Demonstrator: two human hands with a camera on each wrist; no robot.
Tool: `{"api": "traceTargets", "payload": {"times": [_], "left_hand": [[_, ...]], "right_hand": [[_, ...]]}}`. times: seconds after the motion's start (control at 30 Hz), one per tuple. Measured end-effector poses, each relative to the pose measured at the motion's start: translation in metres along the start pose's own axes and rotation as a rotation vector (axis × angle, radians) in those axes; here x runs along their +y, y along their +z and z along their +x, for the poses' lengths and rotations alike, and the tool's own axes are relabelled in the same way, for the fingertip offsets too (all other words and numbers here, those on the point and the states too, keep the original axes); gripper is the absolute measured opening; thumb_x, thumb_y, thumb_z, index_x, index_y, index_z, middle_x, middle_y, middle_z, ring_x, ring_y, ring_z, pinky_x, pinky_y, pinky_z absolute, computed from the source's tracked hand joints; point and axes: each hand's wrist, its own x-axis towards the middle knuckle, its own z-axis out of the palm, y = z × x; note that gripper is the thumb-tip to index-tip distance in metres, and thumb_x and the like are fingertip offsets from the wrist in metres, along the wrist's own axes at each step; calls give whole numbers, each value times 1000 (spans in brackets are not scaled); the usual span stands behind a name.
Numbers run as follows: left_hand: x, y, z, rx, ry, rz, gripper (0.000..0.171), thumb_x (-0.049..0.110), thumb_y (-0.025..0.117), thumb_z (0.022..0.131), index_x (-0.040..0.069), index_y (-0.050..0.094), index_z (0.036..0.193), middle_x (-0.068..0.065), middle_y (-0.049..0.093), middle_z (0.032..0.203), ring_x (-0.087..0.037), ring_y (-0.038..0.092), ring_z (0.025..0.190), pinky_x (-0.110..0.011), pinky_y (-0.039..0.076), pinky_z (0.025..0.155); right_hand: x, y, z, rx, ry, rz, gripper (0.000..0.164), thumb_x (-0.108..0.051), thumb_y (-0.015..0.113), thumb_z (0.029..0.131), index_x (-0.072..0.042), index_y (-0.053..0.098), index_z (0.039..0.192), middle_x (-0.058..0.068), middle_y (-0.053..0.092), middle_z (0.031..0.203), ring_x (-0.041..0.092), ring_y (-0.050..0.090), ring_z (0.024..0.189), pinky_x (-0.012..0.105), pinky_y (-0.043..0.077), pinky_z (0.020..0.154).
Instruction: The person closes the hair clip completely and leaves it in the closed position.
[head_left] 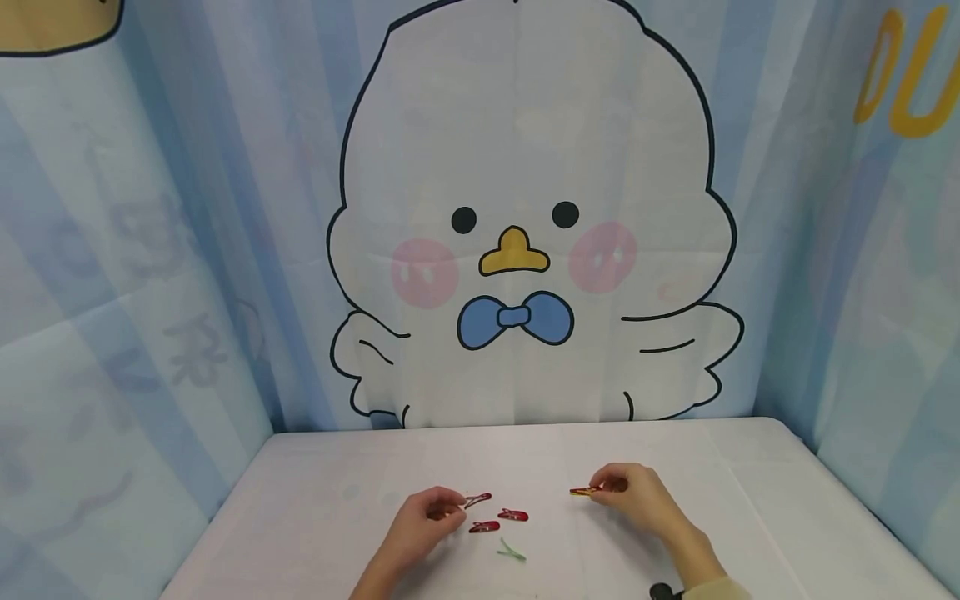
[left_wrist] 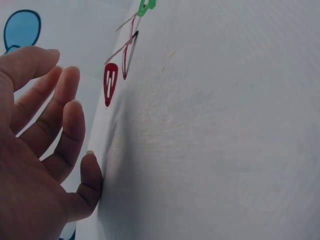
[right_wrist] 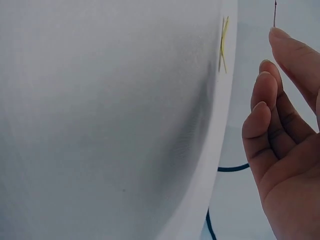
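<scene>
My right hand [head_left: 636, 496] pinches a red hair clip [right_wrist: 275, 14] between thumb and fingertip; only its thin edge shows in the right wrist view. Close by it on the table lies a yellow hair clip [right_wrist: 223, 45]. With fingers loosely bent and nothing between them, my left hand [head_left: 426, 521] hovers beside a red hair clip [head_left: 477, 499] on the table. Two more red hair clips, a farther one [head_left: 513, 515] and a nearer one [head_left: 484, 527], lie just right of that hand. A green hair clip [head_left: 512, 550] sits in front of them.
The white table [head_left: 337, 467] stretches beneath both hands. Behind it hangs a curtain [head_left: 517, 150] printed with a white cartoon bird, with striped curtains on both sides. A black round piece [head_left: 662, 592] shows near the right sleeve [head_left: 716, 589].
</scene>
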Motion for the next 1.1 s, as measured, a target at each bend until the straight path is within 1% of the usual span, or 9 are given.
{"api": "traceTargets", "payload": {"times": [0.17,0.3,0.47,0.7,0.8,1.0,1.1], "left_hand": [[0,-1,2,-26,26,31,14,8,74,89,5,71,102,1,66,87,-18,57,78,-30,49,66],[0,-1,3,-62,23,71,16,11,76,88,5,71,102,2,65,85,-17,55,76,-29,46,64],[0,1,4,-117,9,108,17,12,78,86,6,72,101,3,64,82,-17,54,74,-28,44,63],[0,2,9,-132,28,183,14,9,79,83,9,71,95,3,62,79,-17,53,72,-28,43,62],[1,3,11,-131,16,220,13,7,79,83,10,71,93,3,60,79,-17,53,73,-29,43,64],[1,6,15,-140,-24,255,12,7,79,83,13,71,90,3,60,79,-18,53,74,-32,44,67],[-1,8,15,-149,-16,263,12,8,80,83,15,71,88,4,60,79,-17,53,73,-31,44,67]], "right_hand": [[5,-2,5,-47,16,-33,11,-9,82,83,-14,73,87,-2,58,76,17,51,71,30,43,62],[11,-2,9,-86,-22,-65,12,-10,83,82,-14,72,85,-2,56,76,17,50,71,30,41,63],[19,0,9,-134,-21,-84,13,-12,85,80,-14,73,84,-2,55,74,17,48,71,32,39,65],[19,2,12,-144,-4,-93,13,-9,84,81,-14,72,84,-2,56,73,17,50,70,32,40,65],[18,3,13,-142,0,-105,14,-6,83,81,-14,72,84,-2,57,74,17,49,70,32,40,65],[17,4,12,-135,28,-111,16,-4,83,80,-14,72,84,-1,55,73,17,48,70,33,39,66],[18,3,10,-131,44,-111,16,-4,84,79,-14,72,84,-1,54,73,17,48,71,33,38,66]]}}
